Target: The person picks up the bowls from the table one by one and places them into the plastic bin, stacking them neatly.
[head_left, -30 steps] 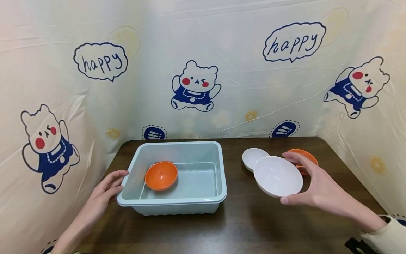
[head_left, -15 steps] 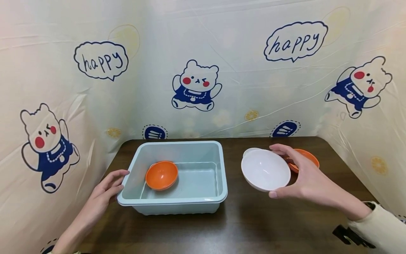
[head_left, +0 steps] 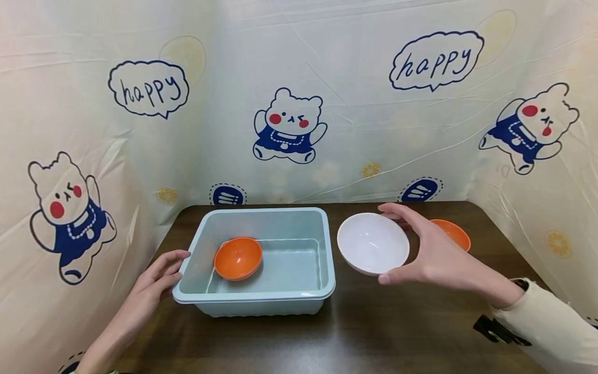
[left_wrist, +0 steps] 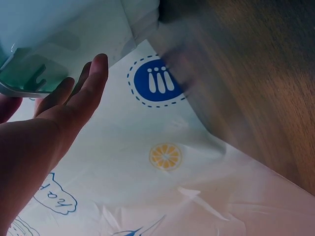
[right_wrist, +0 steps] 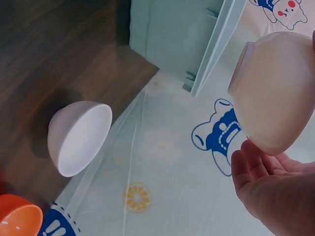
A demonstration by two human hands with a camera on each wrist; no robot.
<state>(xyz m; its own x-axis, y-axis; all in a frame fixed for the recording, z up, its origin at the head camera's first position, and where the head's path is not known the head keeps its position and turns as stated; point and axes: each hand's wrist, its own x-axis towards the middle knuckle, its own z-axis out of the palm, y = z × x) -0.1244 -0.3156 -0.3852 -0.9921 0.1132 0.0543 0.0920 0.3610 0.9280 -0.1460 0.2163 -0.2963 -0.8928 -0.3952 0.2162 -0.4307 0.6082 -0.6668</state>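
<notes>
My right hand (head_left: 418, 250) grips a white bowl (head_left: 372, 243) by its rim, thumb below and fingers on the far edge, holding it in the air just right of a light blue plastic tub (head_left: 261, 298). In the right wrist view the bowl (right_wrist: 275, 93) sits against my palm (right_wrist: 270, 191). An orange bowl (head_left: 237, 258) lies tilted in the tub's left half. My left hand (head_left: 161, 272) rests with straight fingers against the tub's left rim, and the left wrist view shows those fingers (left_wrist: 74, 98) at the rim (left_wrist: 24, 78).
A second orange bowl (head_left: 452, 234) sits on the dark wooden table (head_left: 374, 332) behind my right hand. A smaller white bowl (right_wrist: 78, 137) stands on the table beside it, hidden in the head view. Printed curtain walls close three sides.
My right hand has carried the white bowl left and slightly up, from near the right-hand bowls to beside the tub. The left hand has stayed on the rim.
</notes>
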